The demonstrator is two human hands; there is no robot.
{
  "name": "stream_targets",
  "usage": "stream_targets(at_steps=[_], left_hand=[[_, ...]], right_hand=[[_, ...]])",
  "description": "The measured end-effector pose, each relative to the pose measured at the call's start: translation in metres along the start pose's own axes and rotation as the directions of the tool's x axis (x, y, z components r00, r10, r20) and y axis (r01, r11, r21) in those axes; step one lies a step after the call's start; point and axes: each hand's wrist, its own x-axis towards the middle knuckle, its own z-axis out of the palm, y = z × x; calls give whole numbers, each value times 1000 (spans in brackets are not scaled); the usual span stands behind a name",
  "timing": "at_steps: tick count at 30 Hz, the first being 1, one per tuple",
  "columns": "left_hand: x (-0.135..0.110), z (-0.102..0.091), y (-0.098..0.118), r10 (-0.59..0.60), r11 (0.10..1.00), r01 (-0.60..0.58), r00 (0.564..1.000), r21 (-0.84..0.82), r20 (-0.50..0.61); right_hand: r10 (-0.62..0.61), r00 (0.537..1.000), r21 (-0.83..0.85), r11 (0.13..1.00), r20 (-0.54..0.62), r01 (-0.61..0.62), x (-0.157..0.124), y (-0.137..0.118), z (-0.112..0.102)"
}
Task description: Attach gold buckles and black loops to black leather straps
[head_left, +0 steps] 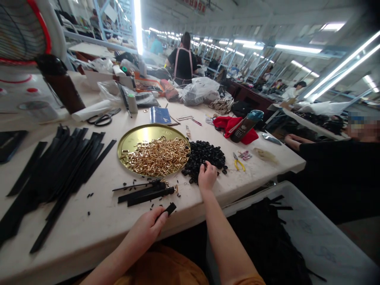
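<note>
My left hand (153,221) is closed around a black strap (170,208), whose end sticks out past the thumb near the table's front edge. My right hand (208,176) reaches into a heap of small black loops (208,154), its fingers bent together; what they pinch is hidden. Left of the heap, a round gold tray (126,136) carries a mound of small gold buckles (157,156). Between the tray and my left hand lie several black straps with gold buckles (151,196) at their ends, with tiny black bits scattered around them.
Long black strips (63,166) are stacked at the left. Scissors (103,117), a blue booklet (160,115), yellow-handled pliers (239,161) and a bottle (246,126) on red cloth lie farther back. A plastic bin (320,221) of black strips stands at the right, beside a seated person (341,170).
</note>
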Motion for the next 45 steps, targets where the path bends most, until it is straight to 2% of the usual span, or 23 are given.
stream_targets(at_steps=[4,7,10,16,19,23,32,37,40,42,45], left_hand=[[-6,-3,-3,5,1000,-6,1000,-19,-30],[-10,-8,-6,-1,1000,0,999,-28,-37],[-10,-10,-8,-18,999,17,999,-32,-33],[-7,-8,-9,-11,1000,10,1000,-12,-27],[-4,-6,-8,-7,1000,7,1000,3,-5],[1,-4,-6,-8,1000,8,1000,10,15],[0,-5,0,12,1000,-12,1000,15,5],[-9,-8,6,49,999,-48,999,25,-5],[-16,-12,9,68,997,-67,997,25,-27],[-18,-14,12,106,994,-105,993,33,-50],[-18,-15,18,172,985,-170,980,26,-97]], right_hand=[[-22,1000,40,999,-14,23,-7,-26,10],[-47,998,69,996,-28,49,-7,-25,5],[-54,997,86,995,-54,59,-1,-1,-10],[65,993,42,997,-97,-61,28,82,-50],[71,997,26,997,23,-71,41,109,-56],[53,979,15,998,199,-57,50,119,-52],[101,947,32,993,304,-116,42,105,-59],[107,943,165,972,314,-165,30,83,-69],[136,936,280,931,325,-233,13,60,-75],[140,905,362,883,402,-298,-7,37,-79],[70,809,460,793,583,-400,-47,-8,-87]])
